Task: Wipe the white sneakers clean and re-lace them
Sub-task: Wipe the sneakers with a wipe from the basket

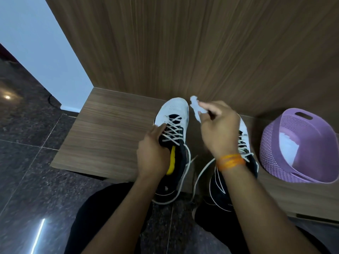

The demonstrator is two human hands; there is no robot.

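On the wood-grain tabletop, wiping the left sneaker's toe.

My left hand grips the laced white-and-black sneaker at its collar; my right hand pinches a crumpled white wipe beside the toe. I'd brace firmly and stroke outward, sparing the laces.

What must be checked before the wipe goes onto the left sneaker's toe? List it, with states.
1. Wipe pinched in right hand: ok.
2. Left sneaker steadied by left hand: ok.
3. Toe cap facing up and uncovered: ok.
4. Loose lace ends clear of the toe: ok.
5. Wipe damp enough: cannot tell.
6. Purple basket beside the right hand for used wipes: ok.
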